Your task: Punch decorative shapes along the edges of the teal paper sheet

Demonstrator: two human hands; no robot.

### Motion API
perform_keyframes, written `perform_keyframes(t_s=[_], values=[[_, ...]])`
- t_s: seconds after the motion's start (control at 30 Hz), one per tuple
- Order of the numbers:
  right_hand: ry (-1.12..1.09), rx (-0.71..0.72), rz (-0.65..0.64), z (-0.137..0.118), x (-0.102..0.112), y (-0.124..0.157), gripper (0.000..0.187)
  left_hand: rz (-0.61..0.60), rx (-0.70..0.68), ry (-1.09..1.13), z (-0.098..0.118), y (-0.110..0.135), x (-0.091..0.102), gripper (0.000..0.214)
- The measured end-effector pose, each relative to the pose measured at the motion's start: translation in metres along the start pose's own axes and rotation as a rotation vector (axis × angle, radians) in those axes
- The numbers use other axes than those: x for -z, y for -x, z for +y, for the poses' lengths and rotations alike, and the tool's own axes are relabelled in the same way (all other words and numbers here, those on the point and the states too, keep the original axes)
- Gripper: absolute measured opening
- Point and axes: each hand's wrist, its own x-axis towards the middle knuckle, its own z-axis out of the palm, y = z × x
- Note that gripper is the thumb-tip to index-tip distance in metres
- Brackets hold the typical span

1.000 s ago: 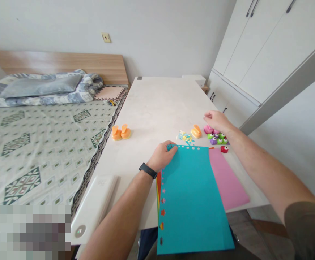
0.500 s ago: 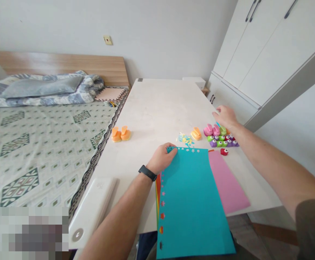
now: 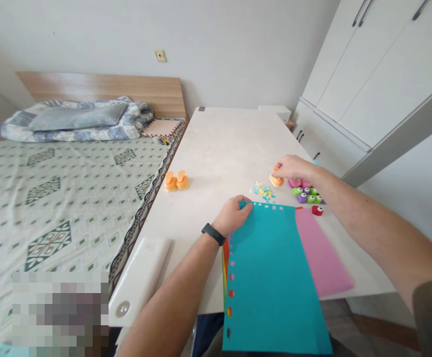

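Observation:
My left hand (image 3: 233,214) pinches the far left corner of a teal paper sheet (image 3: 271,277) that has small shapes punched along its top and left edges. My right hand (image 3: 293,167) has its fingers closed round a small orange paper punch (image 3: 276,180) on the white table (image 3: 219,148). Right of that punch sits a cluster of pink, green and purple punches (image 3: 307,193) and a single red punch (image 3: 317,210). Punched confetti bits (image 3: 262,190) lie just beyond the teal sheet.
A pink sheet (image 3: 322,250) lies under the teal one on the right, with more coloured sheets peeking out on the left. Two orange punches (image 3: 176,180) stand at the table's left side. A white device (image 3: 139,277) rests at the near left corner. A bed (image 3: 52,198) is left, white cabinets (image 3: 368,74) right.
My right hand has swung left from the far side of the punch cluster onto the orange punch. My left hand has kept its hold on the teal sheet's corner. The camera has shifted slightly.

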Motion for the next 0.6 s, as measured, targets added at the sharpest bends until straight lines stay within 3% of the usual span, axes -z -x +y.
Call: perform_keyframes(t_s=[0.1, 0.23, 0.43, 0.6], values=[[-0.185, 0.025, 0.045, -0.025, 0.004, -0.014, 0.029, -0.004, 0.003, -0.001, 0.000, 0.001, -0.002, 0.029], [-0.431, 0.150, 0.041, -0.092, -0.013, -0.027, 0.033, 0.000, -0.012, -0.006, 0.001, 0.001, -0.003, 0.026], [-0.435, 0.194, -0.075, -0.209, -0.054, -0.036, 0.037, 0.009, -0.081, 0.020, -0.002, 0.000, -0.005, 0.025], [-0.382, 0.146, -0.095, -0.256, -0.081, -0.051, 0.031, 0.010, -0.232, 0.141, -0.009, -0.001, -0.008, 0.030]])
